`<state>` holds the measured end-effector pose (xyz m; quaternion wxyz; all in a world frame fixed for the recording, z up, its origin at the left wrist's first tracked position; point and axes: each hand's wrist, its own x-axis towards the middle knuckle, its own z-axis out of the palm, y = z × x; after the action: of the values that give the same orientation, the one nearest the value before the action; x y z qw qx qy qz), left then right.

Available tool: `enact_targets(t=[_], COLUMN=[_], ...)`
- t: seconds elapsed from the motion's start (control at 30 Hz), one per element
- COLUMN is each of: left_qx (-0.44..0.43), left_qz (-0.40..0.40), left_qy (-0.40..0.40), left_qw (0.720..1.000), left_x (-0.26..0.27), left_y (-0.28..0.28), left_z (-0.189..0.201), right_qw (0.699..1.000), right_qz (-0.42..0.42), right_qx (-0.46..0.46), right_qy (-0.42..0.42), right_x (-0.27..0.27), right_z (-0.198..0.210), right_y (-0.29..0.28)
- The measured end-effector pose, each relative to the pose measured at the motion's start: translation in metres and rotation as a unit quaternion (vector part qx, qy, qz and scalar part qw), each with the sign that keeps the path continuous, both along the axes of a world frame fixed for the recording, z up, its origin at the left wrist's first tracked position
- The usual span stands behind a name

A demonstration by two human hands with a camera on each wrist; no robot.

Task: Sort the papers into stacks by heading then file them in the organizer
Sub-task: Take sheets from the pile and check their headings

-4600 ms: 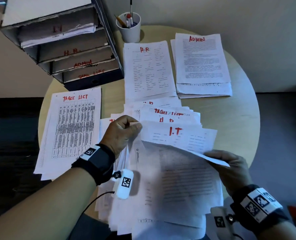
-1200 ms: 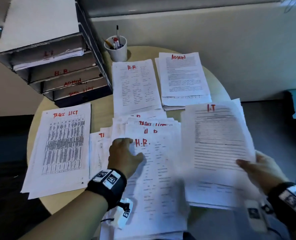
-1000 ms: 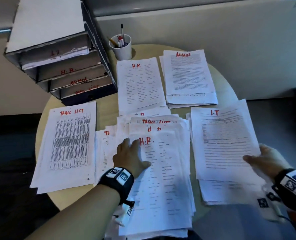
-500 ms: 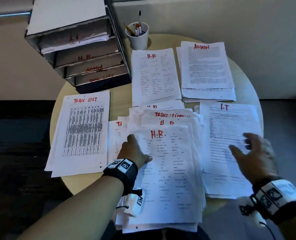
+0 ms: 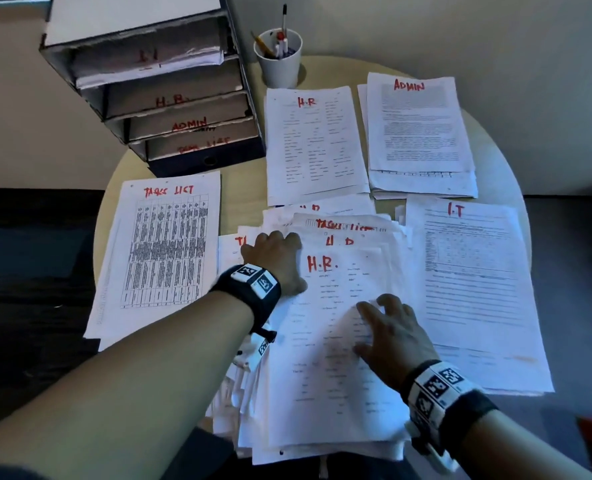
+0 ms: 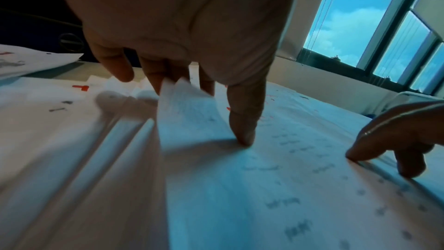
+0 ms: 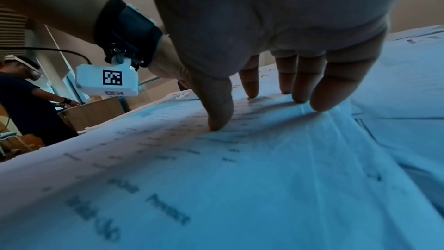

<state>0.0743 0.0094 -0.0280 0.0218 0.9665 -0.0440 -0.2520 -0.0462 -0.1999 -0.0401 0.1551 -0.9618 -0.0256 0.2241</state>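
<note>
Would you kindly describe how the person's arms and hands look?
Both forearms are bare, no sleeves. The left hand and right hand are ungloved. Each wrist carries a black band topped with white tags bearing black square codes. A white coded camera module hangs under the left wrist, with a black cable.

organizer (image 5: 156,98) top cropped, lower headings in unsorted pile (image 5: 322,410) half covered
</note>
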Motion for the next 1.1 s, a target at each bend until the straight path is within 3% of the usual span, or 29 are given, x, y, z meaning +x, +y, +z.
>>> enact_targets(t=[0.07, 0.17, 0.23, 0.3, 0.37, 0.43, 0.57, 0.7, 0.83, 0.93, 1.0, 1.03, 1.1], left_qx=[-0.034, -0.196, -0.298, -0.36, -0.386, -0.416, -0.418, -0.505, -0.475, -0.486, -0.477, -0.469, -0.473], left_qz=[0.021, 0.059, 0.08, 0.086, 0.089, 0.119, 0.154, 0.27, 0.289, 0.34, 0.332, 0.317, 0.291], left_qy=[0.01, 0.003, -0.03, -0.049, -0.044, -0.031, -0.045, 0.025, 0.022, -0.007, -0.029, -0.04, -0.04], left_qw=[0.999, 0.979, 0.951, 0.928, 0.917, 0.901, 0.894, 0.82, 0.831, 0.805, 0.813, 0.823, 0.831], left_x=[-0.001, -0.009, -0.019, -0.033, -0.043, -0.046, -0.031, -0.029, -0.042, -0.044, -0.044, -0.044, -0.045], left_y=[0.004, 0.018, 0.028, 0.035, 0.038, 0.04, 0.038, 0.041, 0.043, 0.044, 0.046, 0.045, 0.042], left_z=[0.001, 0.005, 0.011, 0.02, 0.024, 0.026, 0.029, 0.015, 0.0, -0.004, -0.001, 0.001, 0.008], right_qw=[1.0, 0.999, 0.985, 0.934, 0.888, 0.869, 0.875, 0.858, 0.868, 0.781, 0.704, 0.688, 0.693], right_qz=[0.001, -0.019, -0.125, -0.267, -0.342, -0.358, -0.346, -0.355, -0.362, -0.462, -0.495, -0.495, -0.47], right_qx=[0.004, 0.031, 0.107, 0.2, 0.269, 0.327, 0.33, 0.359, 0.313, 0.399, 0.502, 0.526, 0.546], right_qy=[0.001, 0.0, -0.044, -0.129, -0.146, -0.098, -0.078, -0.087, -0.131, -0.131, -0.084, -0.063, -0.022], right_x=[0.001, 0.003, 0.005, 0.008, 0.012, 0.015, 0.022, 0.021, 0.019, 0.015, 0.009, 0.006, 0.001], right_z=[-0.001, -0.004, -0.004, -0.003, 0.0, 0.002, 0.001, -0.01, -0.014, -0.007, 0.0, 0.001, 0.003], right_y=[-0.001, -0.005, -0.012, -0.023, -0.032, -0.038, -0.044, -0.056, -0.077, -0.109, -0.127, -0.133, -0.135])
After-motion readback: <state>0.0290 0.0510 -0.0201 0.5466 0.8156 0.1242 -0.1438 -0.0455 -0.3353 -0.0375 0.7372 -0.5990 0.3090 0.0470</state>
